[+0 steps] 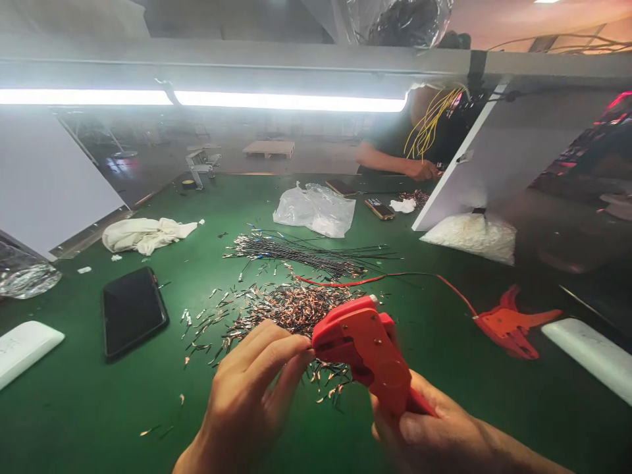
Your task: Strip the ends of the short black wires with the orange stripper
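My right hand (434,421) is wrapped round the handles of a red wire stripper (365,336), its jaws facing left. Thumb and forefinger of my left hand (257,382) are pinched together right at those jaws; whatever is between them is too small to make out. Under and behind the tool lies a heap of short cut wire ends (286,306), black with copper tips. Beyond the heap rests a bundle of long black wires (306,253) with some metal and blue ends at the left.
A black phone (134,313) and a white cloth (148,234) lie left. A second red stripping tool (513,322) with a red cord is at right. Behind are a clear plastic bag (316,207), a stuffed bag (471,237) and a co-worker's arm (395,161). A lamp (291,102) hangs above.
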`<action>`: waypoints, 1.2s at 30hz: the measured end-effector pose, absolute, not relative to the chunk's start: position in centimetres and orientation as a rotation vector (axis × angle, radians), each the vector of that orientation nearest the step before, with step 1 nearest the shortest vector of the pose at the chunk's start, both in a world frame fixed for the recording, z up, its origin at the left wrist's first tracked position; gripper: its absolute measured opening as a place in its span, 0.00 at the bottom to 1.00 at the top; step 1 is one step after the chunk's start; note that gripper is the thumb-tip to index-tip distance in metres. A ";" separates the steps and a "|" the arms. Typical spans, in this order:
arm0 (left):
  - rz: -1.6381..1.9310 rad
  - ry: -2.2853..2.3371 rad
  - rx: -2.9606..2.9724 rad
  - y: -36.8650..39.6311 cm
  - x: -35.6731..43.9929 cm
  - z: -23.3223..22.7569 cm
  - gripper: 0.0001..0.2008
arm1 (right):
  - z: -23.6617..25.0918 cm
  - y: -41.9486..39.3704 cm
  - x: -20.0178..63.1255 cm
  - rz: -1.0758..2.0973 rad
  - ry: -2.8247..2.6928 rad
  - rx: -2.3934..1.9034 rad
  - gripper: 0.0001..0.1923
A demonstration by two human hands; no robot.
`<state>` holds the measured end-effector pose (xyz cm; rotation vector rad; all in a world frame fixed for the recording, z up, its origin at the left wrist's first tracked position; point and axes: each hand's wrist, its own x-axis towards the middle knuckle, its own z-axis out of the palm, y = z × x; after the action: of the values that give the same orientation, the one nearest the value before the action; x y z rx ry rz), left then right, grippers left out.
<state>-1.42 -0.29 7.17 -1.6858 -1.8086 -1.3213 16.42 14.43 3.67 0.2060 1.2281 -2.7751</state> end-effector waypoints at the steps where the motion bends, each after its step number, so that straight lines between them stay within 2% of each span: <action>1: -1.309 -1.804 -1.683 -0.3 -1.4 7.1 0.04 | 3.2 14.4 16.6 -2.773 1.232 0.252 0.16; 8: -1.221 -1.862 -1.601 -0.4 -1.3 6.6 0.05 | 0.1 14.3 17.5 -2.843 1.264 0.439 0.20; 13: -1.244 -1.869 -1.590 -0.5 -1.3 6.7 0.05 | 0.7 14.7 17.0 -2.817 1.235 0.242 0.20; 19: -1.477 -1.868 -1.646 -0.7 -1.3 7.4 0.07 | 1.3 15.7 16.4 -2.587 1.416 0.005 0.24; 31: -1.502 -1.929 -1.720 -0.8 -1.4 7.6 0.07 | 1.3 15.2 16.3 -2.603 1.331 0.014 0.24; 36: -1.500 -1.912 -1.753 -0.8 -1.6 7.8 0.08 | 1.0 14.7 17.0 -2.729 1.296 0.141 0.21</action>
<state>-1.61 -0.79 7.79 -1.7533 -1.9121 -1.4999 16.98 14.71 1.01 0.1409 1.2963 -2.7287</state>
